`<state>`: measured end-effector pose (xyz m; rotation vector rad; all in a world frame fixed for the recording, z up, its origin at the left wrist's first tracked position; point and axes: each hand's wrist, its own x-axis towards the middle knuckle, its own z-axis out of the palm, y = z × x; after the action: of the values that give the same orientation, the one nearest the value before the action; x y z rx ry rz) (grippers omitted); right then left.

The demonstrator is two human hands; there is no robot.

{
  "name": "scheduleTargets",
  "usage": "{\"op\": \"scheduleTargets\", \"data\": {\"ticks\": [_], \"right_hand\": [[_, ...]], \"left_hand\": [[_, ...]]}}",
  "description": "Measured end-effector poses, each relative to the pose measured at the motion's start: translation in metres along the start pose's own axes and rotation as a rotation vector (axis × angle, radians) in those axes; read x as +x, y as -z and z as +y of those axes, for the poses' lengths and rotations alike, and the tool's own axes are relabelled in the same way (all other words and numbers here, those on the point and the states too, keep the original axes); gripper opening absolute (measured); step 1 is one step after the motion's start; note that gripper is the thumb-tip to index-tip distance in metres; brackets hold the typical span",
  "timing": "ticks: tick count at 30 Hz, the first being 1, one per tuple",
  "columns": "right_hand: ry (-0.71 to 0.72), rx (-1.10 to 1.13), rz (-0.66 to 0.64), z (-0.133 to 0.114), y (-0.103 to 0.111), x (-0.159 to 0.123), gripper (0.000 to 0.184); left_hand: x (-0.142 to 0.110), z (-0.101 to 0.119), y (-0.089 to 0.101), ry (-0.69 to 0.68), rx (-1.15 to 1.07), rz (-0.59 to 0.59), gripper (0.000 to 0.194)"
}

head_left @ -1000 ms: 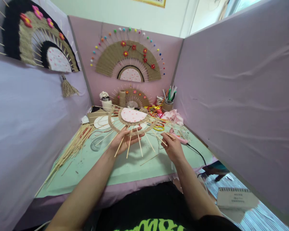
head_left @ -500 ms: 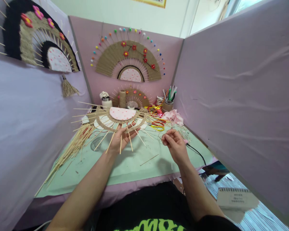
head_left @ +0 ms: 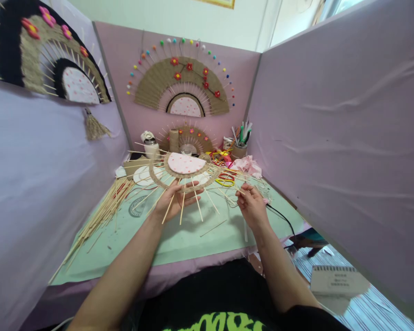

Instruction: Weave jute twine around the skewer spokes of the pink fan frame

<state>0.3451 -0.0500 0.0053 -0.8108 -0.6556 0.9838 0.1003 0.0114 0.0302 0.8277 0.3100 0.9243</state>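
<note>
A half-round fan frame (head_left: 186, 163) has a white centre with pink dots, bands of brown twine and thin bamboo sticks fanning toward me. My left hand (head_left: 174, 200) supports it from below, thumb near the band and fingers stretched beneath the sticks. To the right, my right hand (head_left: 251, 204) is closed in a pinch, with its fingertips beside the fan's right-hand sticks. A thin strand of twine (head_left: 232, 202) loops up to these fingers; its exact grip is partly hidden. Behind that hand lies a pink glue gun (head_left: 266, 201), mostly covered.
Loose bamboo sticks (head_left: 101, 211) lie in a pile at left, beside a clear protractor (head_left: 137, 207). Scissors (head_left: 226, 179), crumpled pink cloth (head_left: 246, 166) and a tool pot (head_left: 239, 151) stand toward the back right. Finished fans (head_left: 148, 87) hang on the partitions. A black cord runs off the right edge.
The fan frame swung left with my left hand, then came back partway right and turned slightly. My right hand left the fan's stick ends, drew back, then returned close to them.
</note>
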Motion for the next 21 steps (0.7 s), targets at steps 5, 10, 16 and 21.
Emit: {"op": "scheduleTargets", "data": {"ticks": [5,10,16,21], "right_hand": [[-0.013,0.032,-0.022,-0.002,0.0,0.001,0.028],[-0.06,0.095,-0.088,-0.009,-0.001,-0.001,0.03],[-0.244,0.077,-0.18,-0.014,-0.002,-0.003,0.027],[-0.373,-0.159,-0.232,-0.009,-0.001,-0.004,0.034]], "left_hand": [[-0.004,-0.001,0.004,0.092,0.034,-0.086,0.048],[-0.005,0.0,0.007,0.184,0.055,-0.192,0.045],[-0.006,0.005,0.008,0.267,0.037,-0.284,0.042],[-0.009,0.005,0.007,0.372,0.125,-0.397,0.054]]}}
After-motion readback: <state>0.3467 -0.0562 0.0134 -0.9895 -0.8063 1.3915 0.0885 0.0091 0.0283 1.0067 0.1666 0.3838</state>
